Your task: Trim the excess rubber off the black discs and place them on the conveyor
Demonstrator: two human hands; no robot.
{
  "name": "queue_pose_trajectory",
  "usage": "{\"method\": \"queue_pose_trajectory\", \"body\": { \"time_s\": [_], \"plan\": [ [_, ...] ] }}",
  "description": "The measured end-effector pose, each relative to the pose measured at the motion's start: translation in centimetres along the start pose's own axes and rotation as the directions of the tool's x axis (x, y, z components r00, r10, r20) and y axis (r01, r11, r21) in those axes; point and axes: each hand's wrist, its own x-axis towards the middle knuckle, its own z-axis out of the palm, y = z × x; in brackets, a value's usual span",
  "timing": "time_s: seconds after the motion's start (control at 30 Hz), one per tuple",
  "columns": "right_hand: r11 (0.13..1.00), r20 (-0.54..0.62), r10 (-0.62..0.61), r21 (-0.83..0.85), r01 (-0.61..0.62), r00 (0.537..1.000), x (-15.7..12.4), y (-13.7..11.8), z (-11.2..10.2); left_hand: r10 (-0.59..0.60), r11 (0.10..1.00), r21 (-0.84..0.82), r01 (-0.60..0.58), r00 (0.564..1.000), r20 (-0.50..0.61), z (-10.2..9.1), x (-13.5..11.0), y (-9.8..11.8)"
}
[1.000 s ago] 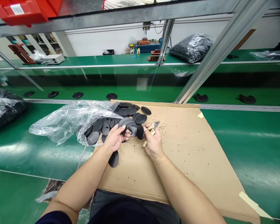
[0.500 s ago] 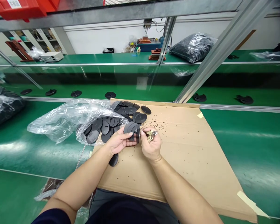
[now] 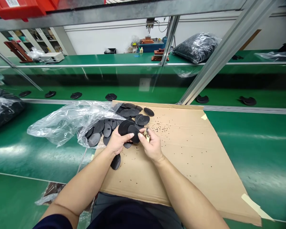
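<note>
Several round black plastic discs (image 3: 125, 128) are fanned out in my left hand (image 3: 116, 142), its thumb pressed on top of them. My right hand (image 3: 153, 147) is closed around small cutting pliers (image 3: 146, 135) with pale yellow handles, most of the tool hidden in the palm. Its thumb and fingertips touch the right edge of the fanned discs. Behind my hands, more black discs (image 3: 107, 129) spill from the mouth of a clear plastic bag (image 3: 69, 117). Another small stack of discs (image 3: 115, 162) lies below my left wrist.
Cardboard (image 3: 181, 165) covers the green table, dotted with tiny black scraps (image 3: 160, 128) and taped at its right corners. Beyond it runs a green conveyor belt (image 3: 145, 98) carrying spaced black parts. A metal post (image 3: 205, 63) slants up at right. A filled bag (image 3: 3, 108) sits far left.
My left hand has turned the discs flatter, faces up. My right hand has shifted slightly left, and the pliers now point upward. Parts on the belt have moved a little to the left.
</note>
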Motion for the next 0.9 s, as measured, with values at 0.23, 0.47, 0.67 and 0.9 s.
{"method": "queue_pose_trajectory", "body": {
  "time_s": [0.23, 0.47, 0.67, 0.9],
  "plan": [
    [0.994, -0.033, 0.101, -0.032, -0.102, 0.994, 0.5, 0.7, -0.2, 0.001, 1.000, 0.000, -0.001, 1.000, 0.031, 0.1, -0.2, -0.4],
    [0.995, -0.063, 0.077, -0.064, -0.081, 0.995, 0.4, 0.4, 0.2, 0.049, 0.998, 0.044, -0.054, 0.993, 0.110, 0.0, -0.3, -0.9],
    [0.989, -0.015, 0.138, -0.056, -0.139, 0.990, 0.5, 0.9, 0.1, -0.003, 0.999, 0.052, 0.001, 0.999, 0.034, 0.1, -0.2, -0.8],
    [0.987, 0.123, 0.160, 0.012, -0.162, 0.979, 0.7, 1.0, -0.4, 0.017, 0.994, 0.109, -0.026, 0.997, 0.082, -0.3, -0.1, -0.7]
  ]
}}
